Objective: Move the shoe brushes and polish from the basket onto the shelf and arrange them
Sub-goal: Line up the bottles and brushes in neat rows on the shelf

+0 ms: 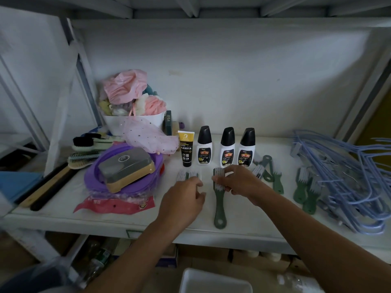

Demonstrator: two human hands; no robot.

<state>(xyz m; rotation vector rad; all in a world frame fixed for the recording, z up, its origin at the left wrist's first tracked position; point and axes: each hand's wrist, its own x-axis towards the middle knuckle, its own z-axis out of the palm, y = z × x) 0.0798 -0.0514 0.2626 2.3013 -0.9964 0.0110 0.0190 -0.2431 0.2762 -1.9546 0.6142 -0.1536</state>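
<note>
- Shelf (243, 218): arranging step; 3 polish bottles (227, 148) stand at the back.
- Right hand (239, 182): fingers pinch the green brush (219, 206) at its head, before the bottles.
- Left hand (182, 199): fingers curled over a second brush (183, 175); grip cannot be told.
- Next, likely: align both brushes parallel.

Right hand (239, 182) pinches green brush (219, 208) head on shelf (105, 216); left hand (182, 199) over neighbouring brushes (186, 175).
</note>
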